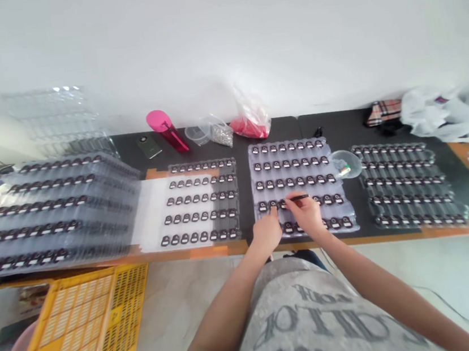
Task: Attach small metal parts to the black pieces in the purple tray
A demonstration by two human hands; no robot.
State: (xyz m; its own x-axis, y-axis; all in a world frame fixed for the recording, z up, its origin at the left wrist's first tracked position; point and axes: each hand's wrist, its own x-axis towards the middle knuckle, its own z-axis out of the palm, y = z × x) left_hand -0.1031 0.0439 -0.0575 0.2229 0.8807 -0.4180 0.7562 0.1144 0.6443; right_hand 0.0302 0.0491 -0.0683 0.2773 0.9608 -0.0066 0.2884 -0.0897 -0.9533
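Observation:
A clear plastic tray with rows of small black parts lies in front of me on the dark table. My right hand is closed on a thin black tool, its tip down at the fourth row. Beside it, my left hand reaches to the same row, a finger touching or close to a black part; whether it grips anything is hidden. Left of them lies another tray of black parts, partly over white paper. A round clear dish touches the tray's right edge.
Tall stacked trays stand at the left, another filled tray at the right. Along the wall are a phone, a pink bottle, a red bag and white plastic bags. A yellow crate sits below the table edge.

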